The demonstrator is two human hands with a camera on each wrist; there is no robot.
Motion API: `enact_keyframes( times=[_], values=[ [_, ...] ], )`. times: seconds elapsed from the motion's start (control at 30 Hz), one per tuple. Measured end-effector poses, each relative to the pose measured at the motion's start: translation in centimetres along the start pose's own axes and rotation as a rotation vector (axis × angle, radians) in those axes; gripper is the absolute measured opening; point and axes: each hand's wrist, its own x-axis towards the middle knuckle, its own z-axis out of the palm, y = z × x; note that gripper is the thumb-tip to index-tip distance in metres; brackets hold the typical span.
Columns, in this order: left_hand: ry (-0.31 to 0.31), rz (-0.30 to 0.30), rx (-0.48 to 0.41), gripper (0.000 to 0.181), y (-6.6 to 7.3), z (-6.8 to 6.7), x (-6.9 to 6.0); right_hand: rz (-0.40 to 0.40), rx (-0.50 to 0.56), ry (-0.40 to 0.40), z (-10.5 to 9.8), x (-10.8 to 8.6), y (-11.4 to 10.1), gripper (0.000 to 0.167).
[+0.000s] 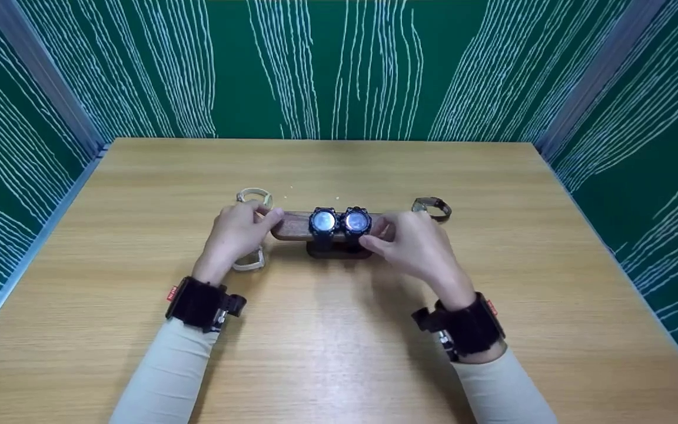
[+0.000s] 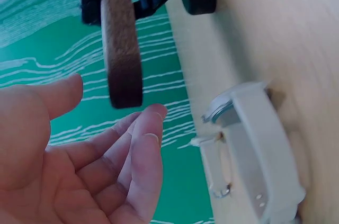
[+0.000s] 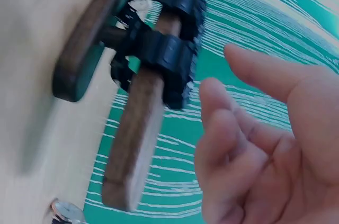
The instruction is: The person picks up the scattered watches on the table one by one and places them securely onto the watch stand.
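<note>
A dark wooden watch stand (image 1: 293,226) stands on the table, its crossbar raised on a post above an oval base (image 1: 339,252). Two black sports watches (image 1: 323,221) (image 1: 357,222) are strapped side by side round the middle of that bar. My left hand (image 1: 239,232) is at the bar's left end; in the left wrist view its thumb and fingers lie apart on either side of the wood (image 2: 122,54), with a gap showing. Beside the right-hand watch is my right hand (image 1: 412,242), its fingers loosely bent. The right wrist view shows space between these fingers (image 3: 217,102) and the watches (image 3: 164,52).
A pale-strapped watch (image 1: 254,193) lies behind my left hand and another light one (image 1: 251,266) in front of it. To the right, past my right hand, sits a dark-strapped watch (image 1: 440,207). Green walls with white lines border the wooden table (image 1: 339,330).
</note>
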Motion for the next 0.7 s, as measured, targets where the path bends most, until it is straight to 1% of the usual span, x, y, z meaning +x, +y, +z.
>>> enact_keyframes(
  times=[0.13, 0.23, 0.27, 0.37, 0.43, 0.5, 0.57, 0.7],
  values=[
    [0.005, -0.010, -0.003, 0.051, 0.2, -0.9, -0.3, -0.084, 0.035, -0.012, -1.0, 0.1, 0.6, 0.015],
    [0.025, 0.015, 0.009, 0.047, 0.2, -1.4, -0.6, -0.157, 0.074, -0.033, -1.5, 0.3, 1.0, 0.011],
    [0.036, 0.035, 0.021, 0.045, 0.1, -1.6, -0.8, -0.180, 0.087, -0.041, -1.6, 0.3, 1.2, 0.009],
    [0.082, 0.117, 0.067, 0.035, -0.4, -1.9, -1.2, -0.239, 0.113, -0.038, -1.9, 0.4, 1.5, 0.006],
    [0.111, 0.167, 0.102, 0.028, -0.9, -2.1, -1.6, -0.269, 0.110, -0.024, -2.0, 0.4, 1.7, 0.006],
    [0.122, 0.201, 0.130, 0.021, -1.5, -2.2, -2.0, -0.297, 0.094, -0.007, -2.0, 0.5, 2.0, 0.006],
    [0.109, 0.212, 0.158, 0.015, -2.1, -2.3, -2.6, -0.321, 0.068, 0.009, -2.0, 0.5, 2.4, 0.007],
    [0.029, 0.230, 0.220, 0.010, -3.1, -2.0, -3.5, -0.367, 0.003, 0.051, -2.1, 0.5, 3.3, 0.011]
  ],
)
